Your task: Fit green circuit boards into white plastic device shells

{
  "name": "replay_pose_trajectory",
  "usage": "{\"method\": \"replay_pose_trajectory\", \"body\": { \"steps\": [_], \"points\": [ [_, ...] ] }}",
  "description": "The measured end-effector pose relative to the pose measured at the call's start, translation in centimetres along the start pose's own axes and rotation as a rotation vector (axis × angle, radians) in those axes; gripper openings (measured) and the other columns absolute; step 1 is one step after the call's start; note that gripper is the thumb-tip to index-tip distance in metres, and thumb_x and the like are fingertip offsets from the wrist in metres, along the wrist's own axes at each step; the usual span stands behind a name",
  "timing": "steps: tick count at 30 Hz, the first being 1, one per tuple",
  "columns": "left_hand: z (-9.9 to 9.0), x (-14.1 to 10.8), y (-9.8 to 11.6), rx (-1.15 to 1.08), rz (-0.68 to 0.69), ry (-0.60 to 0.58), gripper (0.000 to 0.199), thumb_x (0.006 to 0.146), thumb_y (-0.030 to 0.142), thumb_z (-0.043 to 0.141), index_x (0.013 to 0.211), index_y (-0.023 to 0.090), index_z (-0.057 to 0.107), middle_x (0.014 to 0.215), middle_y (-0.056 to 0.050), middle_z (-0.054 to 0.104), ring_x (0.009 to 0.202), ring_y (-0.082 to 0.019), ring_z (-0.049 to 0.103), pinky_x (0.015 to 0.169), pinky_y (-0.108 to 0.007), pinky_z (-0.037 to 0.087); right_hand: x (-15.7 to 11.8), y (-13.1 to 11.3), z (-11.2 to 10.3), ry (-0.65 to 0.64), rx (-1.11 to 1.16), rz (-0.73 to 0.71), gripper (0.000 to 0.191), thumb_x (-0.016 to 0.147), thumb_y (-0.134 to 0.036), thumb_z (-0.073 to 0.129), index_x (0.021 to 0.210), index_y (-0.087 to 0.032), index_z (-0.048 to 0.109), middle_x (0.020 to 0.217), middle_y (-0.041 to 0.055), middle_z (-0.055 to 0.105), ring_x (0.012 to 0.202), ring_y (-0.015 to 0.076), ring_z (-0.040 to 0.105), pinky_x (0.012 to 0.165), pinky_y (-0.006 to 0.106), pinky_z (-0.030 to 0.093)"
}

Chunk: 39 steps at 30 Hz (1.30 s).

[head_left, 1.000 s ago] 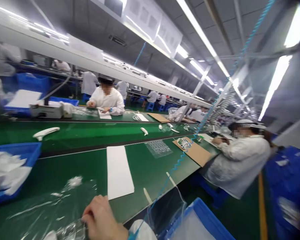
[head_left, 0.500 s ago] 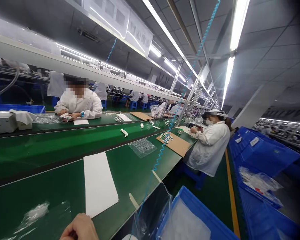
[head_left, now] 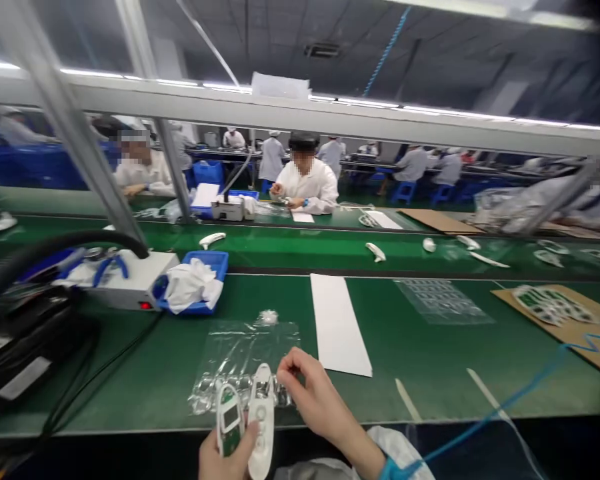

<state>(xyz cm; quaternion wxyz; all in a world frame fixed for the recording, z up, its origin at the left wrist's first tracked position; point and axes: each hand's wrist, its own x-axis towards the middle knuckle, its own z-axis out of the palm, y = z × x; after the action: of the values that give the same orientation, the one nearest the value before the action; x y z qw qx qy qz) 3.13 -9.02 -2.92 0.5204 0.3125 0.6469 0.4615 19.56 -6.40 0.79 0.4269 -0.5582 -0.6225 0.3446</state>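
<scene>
My left hand (head_left: 223, 460) is closed around two long white plastic housing halves at the bottom of the head view. One carries a green circuit board (head_left: 231, 419) with a small screen; the other, a white cover (head_left: 261, 427), has round button shapes down its middle. Just to their right hovers my right hand (head_left: 315, 393), thumb and fingertips pinched together; whether a tiny part is between them cannot be made out. Beyond both hands lies a clear plastic tray sheet (head_left: 240, 347), with a small crumpled clear piece (head_left: 267, 317) at its far edge.
A white paper sheet (head_left: 340, 327) lies right of the plastic. At left are a blue bin (head_left: 220, 277) with white cloths and a white box (head_left: 130, 293). White parts sit on the green belt (head_left: 290, 248). A blue coiled cord (head_left: 500, 407) runs from my right wrist. Co-workers sit opposite.
The view has swung left from the aisle to the bench in front of me. My left hand with the two housing halves has come into view, and my right hand shows more fully.
</scene>
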Motion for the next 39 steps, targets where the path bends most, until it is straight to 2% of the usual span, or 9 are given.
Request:
{"method": "replay_pose_trajectory", "body": {
  "steps": [4, 9, 19, 22, 27, 30, 33, 36, 39],
  "points": [
    [-0.1, 0.1, -0.7, -0.054, 0.031, -0.006, 0.043, 0.047, 0.048, 0.082, 0.068, 0.012, 0.071, 0.047, -0.003, 0.062, 0.058, -0.027, 0.065, 0.047, -0.029, 0.051, -0.2, -0.8, 0.9, -0.113, -0.125, -0.046, 0.016, 0.094, -0.02, 0.046, 0.079, -0.021, 0.051, 0.079, -0.0012, 0.053, 0.076, 0.0157, 0.051, 0.078, 0.031, 0.039],
    [-0.4, -0.3, -0.9, -0.04, 0.057, -0.006, 0.039, 0.053, 0.046, 0.079, 0.07, 0.012, 0.072, 0.047, -0.002, 0.061, 0.053, -0.024, 0.062, 0.044, -0.027, 0.048, -0.2, -1.3, 1.7, -0.123, -0.251, -0.055, 0.018, 0.096, -0.019, 0.044, 0.079, -0.021, 0.048, 0.08, -0.0008, 0.053, 0.079, 0.0171, 0.05, 0.082, 0.034, 0.037],
    [-0.4, -0.2, -1.3, -0.051, 0.126, -0.033, 0.034, 0.057, 0.043, 0.077, 0.068, 0.012, 0.071, 0.051, -0.003, 0.064, 0.062, -0.025, 0.064, 0.052, -0.027, 0.052, -0.4, -0.9, 2.3, -0.102, -0.332, -0.089, 0.017, 0.094, -0.016, 0.045, 0.078, -0.02, 0.048, 0.081, -0.0002, 0.053, 0.078, 0.0178, 0.05, 0.079, 0.034, 0.036],
    [-0.3, -0.2, -1.5, -0.061, 0.116, -0.022, 0.036, 0.056, 0.046, 0.078, 0.067, 0.012, 0.07, 0.057, -0.005, 0.067, 0.061, -0.023, 0.063, 0.051, -0.026, 0.052, -0.6, -0.6, 2.5, -0.066, -0.221, -0.06, 0.014, 0.092, -0.018, 0.047, 0.078, -0.021, 0.048, 0.081, 0.0002, 0.052, 0.077, 0.0174, 0.049, 0.075, 0.031, 0.037],
    [-0.4, -0.6, -1.7, -0.069, 0.122, -0.03, 0.041, 0.056, 0.051, 0.079, 0.067, 0.013, 0.07, 0.06, -0.006, 0.069, 0.059, -0.021, 0.061, 0.057, -0.027, 0.051, -1.4, 0.3, 3.2, -0.079, 0.123, 0.142, 0.016, 0.087, -0.027, 0.055, 0.081, -0.022, 0.041, 0.07, -0.0049, 0.046, 0.061, 0.0124, 0.043, 0.057, 0.024, 0.035],
    [-0.7, -0.8, -1.9, -0.026, 0.171, -0.03, 0.044, 0.057, 0.053, 0.079, 0.069, 0.012, 0.071, 0.06, -0.007, 0.069, 0.059, -0.021, 0.06, 0.057, -0.025, 0.049, -1.7, 0.8, 4.2, -0.04, 0.292, 0.183, 0.023, 0.083, -0.027, 0.061, 0.077, -0.022, 0.039, 0.066, -0.0073, 0.041, 0.058, 0.0103, 0.038, 0.054, 0.021, 0.031],
    [-1.2, -0.9, -2.1, -0.05, 0.154, 0.001, 0.048, 0.056, 0.057, 0.078, 0.072, 0.012, 0.072, 0.065, -0.009, 0.072, 0.062, -0.023, 0.063, 0.058, -0.026, 0.05, -2.0, 1.0, 5.9, 0.024, 0.498, 0.209, 0.029, 0.079, -0.033, 0.069, 0.081, -0.021, 0.042, 0.064, -0.0082, 0.043, 0.056, 0.0093, 0.04, 0.054, 0.02, 0.033],
    [-1.8, -0.8, -2.4, -0.073, 0.124, 0.046, 0.053, 0.056, 0.059, 0.078, 0.078, 0.011, 0.072, 0.068, -0.01, 0.072, 0.066, -0.025, 0.065, 0.059, -0.028, 0.05, -2.6, 0.8, 8.1, -0.088, 0.692, 0.25, 0.034, 0.079, -0.046, 0.07, 0.087, -0.019, 0.052, 0.07, -0.0012, 0.058, 0.063, 0.0139, 0.055, 0.061, 0.024, 0.043],
    [-3.2, -0.7, -2.9, -0.124, 0.116, 0.128, 0.058, 0.053, 0.057, 0.081, 0.089, 0.012, 0.071, 0.074, -0.01, 0.072, 0.07, -0.025, 0.066, 0.06, -0.027, 0.05, -3.3, 0.4, 10.6, -0.193, 0.705, 0.251, 0.041, 0.081, -0.057, 0.064, 0.082, -0.016, 0.059, 0.077, 0.0063, 0.066, 0.075, 0.0202, 0.062, 0.07, 0.029, 0.049]
  ]
}}
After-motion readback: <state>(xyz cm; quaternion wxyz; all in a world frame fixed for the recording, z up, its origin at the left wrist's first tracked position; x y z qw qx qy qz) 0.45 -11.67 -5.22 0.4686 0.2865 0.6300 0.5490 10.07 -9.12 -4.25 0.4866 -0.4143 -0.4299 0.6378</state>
